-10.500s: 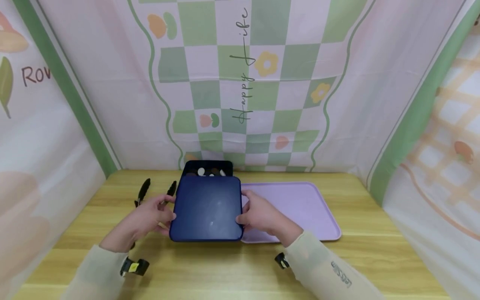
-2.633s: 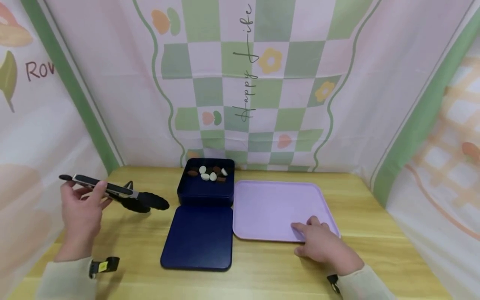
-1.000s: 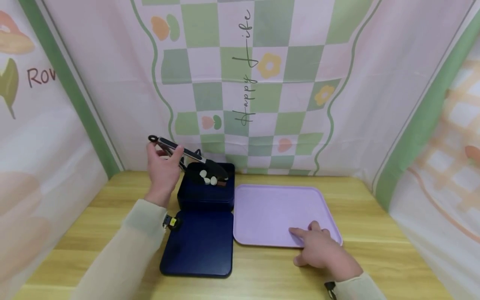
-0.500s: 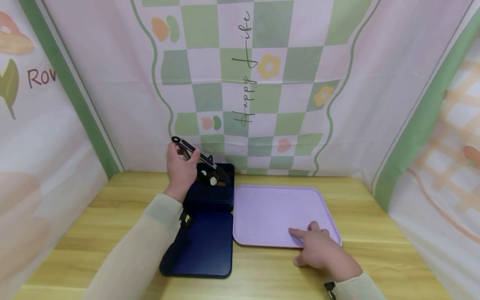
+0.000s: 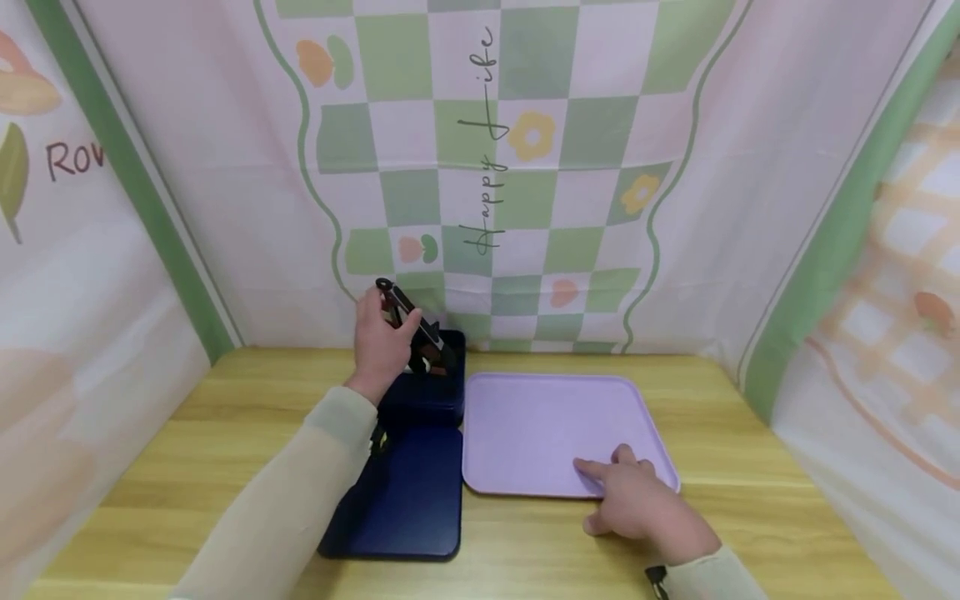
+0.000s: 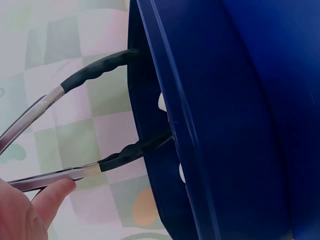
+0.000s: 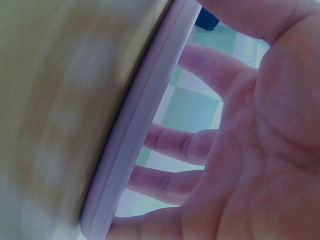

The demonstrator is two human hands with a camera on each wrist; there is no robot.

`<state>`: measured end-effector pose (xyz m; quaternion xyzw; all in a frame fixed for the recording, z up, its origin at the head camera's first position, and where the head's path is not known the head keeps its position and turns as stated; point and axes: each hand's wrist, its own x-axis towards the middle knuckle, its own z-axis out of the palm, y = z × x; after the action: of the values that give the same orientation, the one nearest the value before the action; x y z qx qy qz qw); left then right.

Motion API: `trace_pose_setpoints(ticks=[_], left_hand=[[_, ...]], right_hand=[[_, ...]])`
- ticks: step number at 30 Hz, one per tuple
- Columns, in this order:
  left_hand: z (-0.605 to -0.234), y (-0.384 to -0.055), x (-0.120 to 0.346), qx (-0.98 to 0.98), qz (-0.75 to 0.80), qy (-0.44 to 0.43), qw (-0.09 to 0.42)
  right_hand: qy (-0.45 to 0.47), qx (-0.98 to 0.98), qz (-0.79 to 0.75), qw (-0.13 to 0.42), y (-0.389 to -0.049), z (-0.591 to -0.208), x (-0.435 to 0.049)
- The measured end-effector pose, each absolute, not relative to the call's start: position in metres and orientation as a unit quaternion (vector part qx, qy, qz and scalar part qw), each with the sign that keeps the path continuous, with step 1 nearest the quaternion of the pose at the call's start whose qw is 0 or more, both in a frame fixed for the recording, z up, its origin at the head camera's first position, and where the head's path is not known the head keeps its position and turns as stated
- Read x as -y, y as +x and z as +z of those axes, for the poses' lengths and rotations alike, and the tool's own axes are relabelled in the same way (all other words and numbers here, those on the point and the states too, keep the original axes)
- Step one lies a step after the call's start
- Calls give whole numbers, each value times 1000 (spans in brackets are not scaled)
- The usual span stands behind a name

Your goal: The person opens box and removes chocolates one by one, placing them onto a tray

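My left hand [image 5: 381, 346] holds black-and-silver tongs [image 5: 411, 307] over the deep navy box [image 5: 427, 407] at the back. In the left wrist view, the spread arms of the tongs [image 6: 120, 159] reach past the box rim with their black ends inside. Bits of white pieces [image 6: 162, 102] show there between and beside the ends; the rest of the contents is hidden by the wall. A brown piece [image 5: 438, 371] lies by the tips. My right hand [image 5: 637, 504] rests at the front right edge of the lilac tray [image 5: 525, 425], fingers loosely spread over the rim.
A flat navy lid [image 5: 412, 508] lies on the wooden table [image 5: 555, 550] in front of the box, partly under my left sleeve. The tray stands close to the right of both. A patterned curtain [image 5: 517, 200] hangs behind the table.
The lid came off the box and was laid in front; my left hand took up the tongs. Lately the tongs moved right and tipped steeper into the box. My right hand stays at the tray.
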<state>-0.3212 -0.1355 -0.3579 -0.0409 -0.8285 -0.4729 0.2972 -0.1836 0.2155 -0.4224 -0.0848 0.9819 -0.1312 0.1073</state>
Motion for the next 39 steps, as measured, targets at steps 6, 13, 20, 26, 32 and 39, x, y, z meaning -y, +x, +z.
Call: trace_pose_setpoints(ticks=[6,13,20,26,32,39], left_hand=[[-358,-321,132,829,-476,-58,288],[-359,-323,132,830,-480,-59,277],[-366,-325,132,824,-485,-61,286],[-369,-325,131,819,-489,-69,292],[-370,-325,130,816,-492,-67,294],[-367,-324,131,817,-491,-54,296]], right_hand=[[-84,-983,-128,100,-184,-426,-216],[-83,-984,-126,100,-184,-425,-216],[-83,-984,-125,101,-183,-424,-215],[-82,-982,-129,106,-183,-424,-215],[-82,-983,-126,106,-183,-423,-215],[-82,-983,-122,109,-184,-422,-216]])
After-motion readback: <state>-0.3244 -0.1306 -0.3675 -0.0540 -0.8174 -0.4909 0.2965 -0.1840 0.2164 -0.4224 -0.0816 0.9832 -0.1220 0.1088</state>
